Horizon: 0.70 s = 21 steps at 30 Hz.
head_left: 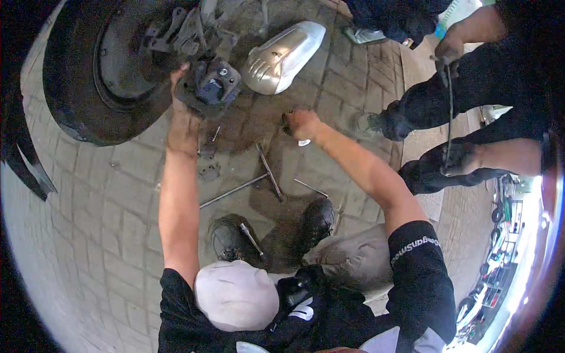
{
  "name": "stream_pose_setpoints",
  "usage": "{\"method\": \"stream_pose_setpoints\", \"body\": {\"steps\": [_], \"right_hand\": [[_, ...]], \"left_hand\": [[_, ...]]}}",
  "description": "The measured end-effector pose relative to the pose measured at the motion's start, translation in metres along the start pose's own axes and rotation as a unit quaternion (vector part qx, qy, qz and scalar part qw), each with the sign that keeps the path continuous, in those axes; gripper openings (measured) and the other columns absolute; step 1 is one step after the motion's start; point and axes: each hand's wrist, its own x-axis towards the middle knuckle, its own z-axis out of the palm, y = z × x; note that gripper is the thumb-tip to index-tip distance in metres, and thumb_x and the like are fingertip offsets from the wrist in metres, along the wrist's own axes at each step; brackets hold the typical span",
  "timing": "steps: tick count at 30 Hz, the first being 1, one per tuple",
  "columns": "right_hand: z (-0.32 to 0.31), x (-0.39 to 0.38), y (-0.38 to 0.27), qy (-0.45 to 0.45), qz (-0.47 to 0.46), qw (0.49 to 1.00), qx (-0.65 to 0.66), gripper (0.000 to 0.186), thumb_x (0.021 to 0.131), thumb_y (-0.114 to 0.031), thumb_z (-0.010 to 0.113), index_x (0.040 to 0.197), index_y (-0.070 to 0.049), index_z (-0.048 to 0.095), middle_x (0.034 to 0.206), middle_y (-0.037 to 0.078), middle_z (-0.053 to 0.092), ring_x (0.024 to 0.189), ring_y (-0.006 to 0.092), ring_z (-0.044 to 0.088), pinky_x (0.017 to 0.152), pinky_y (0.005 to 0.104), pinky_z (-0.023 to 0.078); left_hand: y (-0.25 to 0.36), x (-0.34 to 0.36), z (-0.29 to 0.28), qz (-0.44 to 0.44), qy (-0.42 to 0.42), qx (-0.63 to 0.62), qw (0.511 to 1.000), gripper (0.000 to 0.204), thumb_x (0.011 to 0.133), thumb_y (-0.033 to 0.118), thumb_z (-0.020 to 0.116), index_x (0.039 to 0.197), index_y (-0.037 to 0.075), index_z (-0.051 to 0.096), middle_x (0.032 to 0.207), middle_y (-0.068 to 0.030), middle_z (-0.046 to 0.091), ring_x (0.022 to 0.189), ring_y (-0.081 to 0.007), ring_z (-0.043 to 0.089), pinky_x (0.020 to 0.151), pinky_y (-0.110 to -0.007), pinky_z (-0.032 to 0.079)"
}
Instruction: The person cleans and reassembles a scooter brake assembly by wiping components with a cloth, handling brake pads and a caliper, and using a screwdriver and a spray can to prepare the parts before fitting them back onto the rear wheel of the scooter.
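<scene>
At the upper left, my left hand grips a dark, blocky metal part that looks like a brake caliper. The part hangs beside a large black wheel; the far side of my grip is hidden behind it. My right hand is closed above the paving, to the right of the caliper. Something small and dark pokes out at its fingertips, too unclear to name. A small white patch shows just below that hand. Between my arms, a T-handled wrench lies on the ground.
A shiny silver cover lies beyond my hands. A thin rod and a flat dark piece lie on the paving. A ratchet-like tool is by my left shoe. At right, another person holds a long bar.
</scene>
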Motion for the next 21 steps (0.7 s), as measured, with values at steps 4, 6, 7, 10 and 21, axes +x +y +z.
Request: {"method": "stream_pose_setpoints", "body": {"steps": [4, 6, 7, 10, 21], "right_hand": [[0.030, 0.032, -0.005, 0.039, -0.081, 0.996, 0.022, 0.031, 0.071, -0.016, 0.052, 0.101, -0.007, 0.053, 0.095, 0.016, 0.059, 0.089, 0.0329, 0.057, 0.073, 0.0415, 0.048], [0.042, 0.052, -0.015, 0.113, -0.152, 0.981, 0.053, 0.022, 0.076, -0.019, 0.049, 0.093, -0.007, 0.056, 0.088, 0.017, 0.061, 0.083, 0.0347, 0.059, 0.068, 0.0428, 0.049], [0.044, 0.068, -0.034, 0.064, -0.151, 0.985, 0.049, 0.030, 0.071, -0.013, 0.052, 0.101, -0.008, 0.053, 0.101, 0.016, 0.056, 0.090, 0.0334, 0.057, 0.071, 0.0418, 0.049], [0.018, 0.082, -0.086, 0.031, -0.197, 0.977, 0.071, 0.031, 0.070, -0.008, 0.052, 0.101, -0.007, 0.056, 0.107, 0.017, 0.054, 0.091, 0.0318, 0.057, 0.073, 0.0412, 0.049], [0.068, 0.137, -0.105, 0.362, -0.210, 0.898, -0.135, 0.036, 0.084, -0.022, 0.039, 0.115, -0.006, 0.047, 0.106, 0.019, 0.053, 0.103, 0.0324, 0.050, 0.091, 0.0411, 0.039]], "left_hand": [[-0.004, 0.001, -0.014, 0.038, 0.056, 0.002, 0.998, 0.044, 0.076, 0.038, 0.050, 0.104, 0.004, 0.054, 0.097, -0.0125, 0.060, 0.084, -0.0270, 0.059, 0.077, -0.039, 0.048], [-0.006, 0.004, -0.017, 0.043, 0.069, -0.013, 0.997, 0.042, 0.077, 0.037, 0.051, 0.105, 0.005, 0.054, 0.097, -0.0120, 0.060, 0.084, -0.0265, 0.058, 0.077, -0.038, 0.048], [-0.006, 0.006, -0.025, 0.078, 0.028, -0.005, 0.997, 0.040, 0.079, 0.035, 0.050, 0.106, 0.006, 0.053, 0.098, -0.0110, 0.059, 0.086, -0.0253, 0.058, 0.078, -0.037, 0.047], [-0.006, -0.009, -0.013, 0.151, 0.089, 0.166, 0.970, 0.035, 0.083, 0.032, 0.049, 0.109, 0.007, 0.051, 0.100, -0.0099, 0.058, 0.089, -0.0230, 0.057, 0.079, -0.036, 0.047], [-0.027, -0.012, 0.009, 0.152, 0.121, 0.329, 0.924, 0.044, 0.084, 0.040, 0.047, 0.110, 0.005, 0.050, 0.105, -0.0092, 0.056, 0.094, -0.0235, 0.054, 0.079, -0.036, 0.045]]}}
